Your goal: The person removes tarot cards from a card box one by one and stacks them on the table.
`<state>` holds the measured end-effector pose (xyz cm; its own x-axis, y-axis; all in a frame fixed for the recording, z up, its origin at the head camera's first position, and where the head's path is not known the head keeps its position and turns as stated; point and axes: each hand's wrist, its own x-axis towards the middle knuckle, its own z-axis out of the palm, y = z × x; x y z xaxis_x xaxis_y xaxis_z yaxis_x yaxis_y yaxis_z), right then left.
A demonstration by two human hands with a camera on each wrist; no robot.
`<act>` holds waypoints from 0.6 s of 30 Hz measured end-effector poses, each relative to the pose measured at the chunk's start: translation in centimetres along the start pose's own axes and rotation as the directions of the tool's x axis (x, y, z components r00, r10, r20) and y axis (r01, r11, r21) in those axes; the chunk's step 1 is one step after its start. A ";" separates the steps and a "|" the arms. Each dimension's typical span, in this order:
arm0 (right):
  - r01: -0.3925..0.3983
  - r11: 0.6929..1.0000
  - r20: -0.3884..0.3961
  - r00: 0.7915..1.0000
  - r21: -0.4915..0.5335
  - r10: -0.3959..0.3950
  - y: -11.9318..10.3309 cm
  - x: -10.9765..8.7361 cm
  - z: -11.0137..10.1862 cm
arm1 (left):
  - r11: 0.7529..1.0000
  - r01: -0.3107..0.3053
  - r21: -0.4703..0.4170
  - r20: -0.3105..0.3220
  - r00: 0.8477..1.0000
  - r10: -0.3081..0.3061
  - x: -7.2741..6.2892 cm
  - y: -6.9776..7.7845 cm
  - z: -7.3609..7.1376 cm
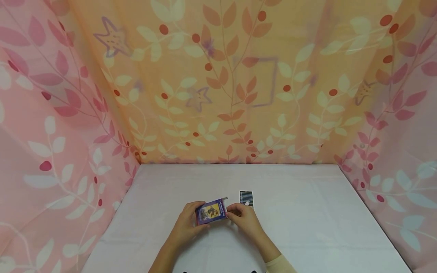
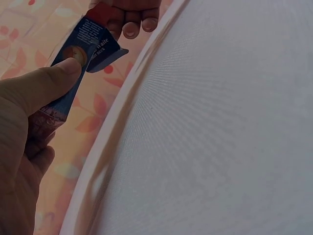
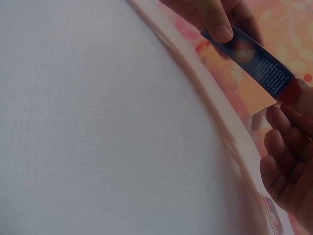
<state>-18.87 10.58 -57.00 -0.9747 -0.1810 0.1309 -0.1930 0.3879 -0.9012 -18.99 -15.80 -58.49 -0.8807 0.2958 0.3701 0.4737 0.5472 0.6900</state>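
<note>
Partly hidden, a card (image 1: 246,196) behind right fingers (image 1: 236,207) pinching box (image 1: 209,212), left fingers (image 1: 192,206) round it.

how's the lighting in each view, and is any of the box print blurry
Head view: brightest, faint soft shadows on the white table near the left hand; left wrist: dimmer, small print on the box blurry; right wrist: also dim, right hand shaded.

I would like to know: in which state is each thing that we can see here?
Box: held, a flap sticking out at one end
Card: lying flat, partly hidden
White cloth: spread out
Patterned fabric: hanging
Left hand: gripping the box
Right hand: fingers at the flap end, grip unclear
</note>
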 end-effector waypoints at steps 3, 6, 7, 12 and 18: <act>-0.015 1.000 0.005 1.000 0.018 0.015 0.0 0.0 0.1 | 1.000 0.007 0.000 0.004 1.000 -0.007 0.0 0.0 0.1; -0.023 0.999 0.006 1.000 0.039 0.023 0.1 0.1 0.1 | 1.000 0.014 0.009 0.009 1.000 -0.014 0.0 0.0 0.1; -0.028 0.998 0.006 1.000 0.048 0.027 0.1 0.1 0.1 | 1.000 0.016 0.013 0.010 1.000 -0.016 0.0 0.0 0.1; -0.031 0.997 0.004 1.000 0.068 0.030 0.3 0.1 0.1 | 0.999 0.034 0.020 0.013 0.999 -0.035 0.0 0.0 0.2; -0.039 0.997 -0.003 0.999 0.061 0.040 0.2 0.2 0.1 | 0.999 0.028 0.033 -0.003 1.000 -0.028 0.0 0.0 0.2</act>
<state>-19.07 10.55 -57.18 -0.9819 -0.1631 0.0962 -0.1473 0.3387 -0.9293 -19.02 -15.66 -58.62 -0.8934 0.2780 0.3530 0.4490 0.5809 0.6789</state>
